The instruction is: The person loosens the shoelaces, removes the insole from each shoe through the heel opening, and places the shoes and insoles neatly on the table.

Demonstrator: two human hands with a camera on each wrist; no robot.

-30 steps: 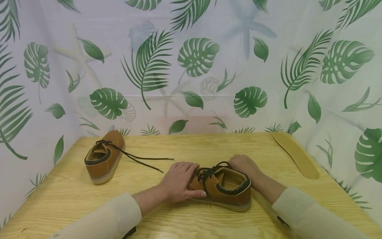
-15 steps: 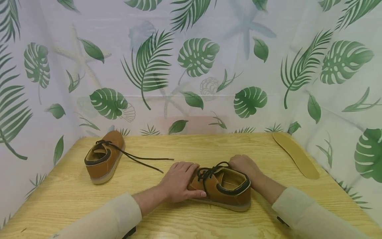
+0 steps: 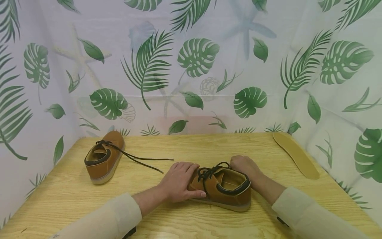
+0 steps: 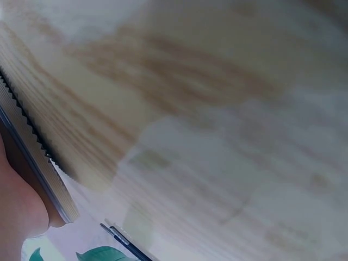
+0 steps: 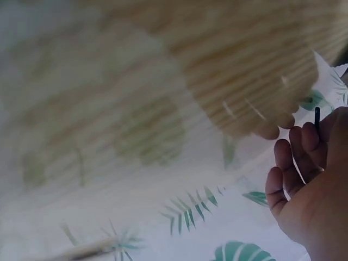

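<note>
A brown leather shoe (image 3: 229,200) with a dark collar lies in front of me in the head view, toe to the left. My left hand (image 3: 178,183) grips its toe, fingers over the far side and thumb along the near side. Behind the shoe's opening, my right hand (image 3: 245,167) pinches the black shoelace (image 3: 222,163), which runs up from the eyelets in a loop. The right wrist view has a dark lace end (image 5: 317,117) sticking out between the curled fingers. The sole (image 4: 41,155) shows at the left edge of the left wrist view.
The matching brown shoe (image 3: 101,170) stands at the back left, its two lace ends (image 3: 143,158) stretched right along the wooden table (image 3: 197,144). A tan insole (image 3: 295,156) lies at the back right. A leaf-patterned curtain (image 3: 197,106) encloses the back and sides.
My right hand has shifted very slightly with the lace. Everything else stays where it was.
</note>
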